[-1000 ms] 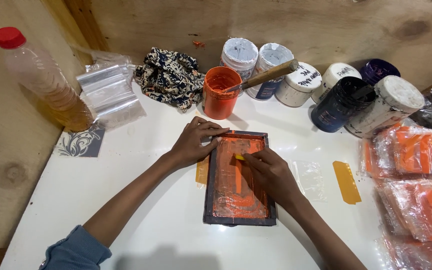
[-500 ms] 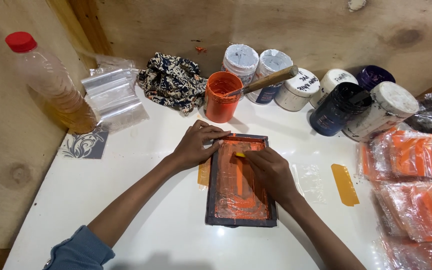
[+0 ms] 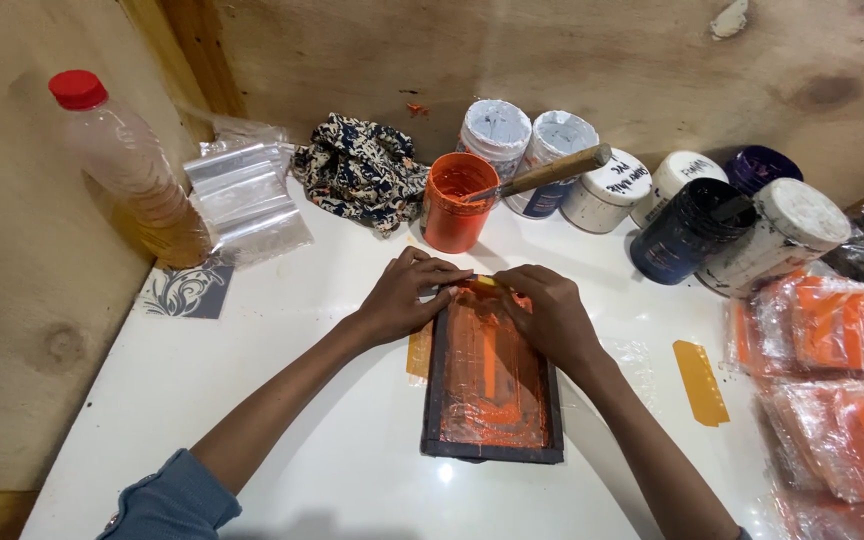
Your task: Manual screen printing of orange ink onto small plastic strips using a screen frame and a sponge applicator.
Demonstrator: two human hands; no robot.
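Since the earlier frames both hands have slid up the frame to its far edge; the yellow squeegee that sat mid-screen is now at the top.

Left to right: one plastic bottle (image 3: 127, 160) with red cap, amber liquid, standing by the left wall. One stack of clear zip bags (image 3: 244, 197) just beside it. One small grey patterned card (image 3: 190, 290) flat on the white table (image 3: 282, 420). One crumpled patterned cloth (image 3: 362, 172) against the back wall.

Left hand (image 3: 404, 297) rests on the top left corner of the frame, fingers curled down on the edge, pressing rather than wrapping it. One dark screen-print frame (image 3: 493, 380) lies flat at table centre, mesh smeared orange. A yellow strip (image 3: 418, 350) pokes out under its left side. Right hand (image 3: 550, 312) is at the top edge, fingers closed over one small yellow squeegee (image 3: 485, 282); only its tip shows.

One open orange paint tub (image 3: 455, 200) behind the hands, one wooden-handled stirrer (image 3: 542, 175) leaning in it. Seven more paint jars (image 3: 692, 200) in a cluster to the right: five white-lidded, two dark. One yellow strip (image 3: 701, 381) lies loose right of the frame. Bagged orange pieces (image 3: 832, 380) stacked at right edge, at least three bags, exact count unclear.
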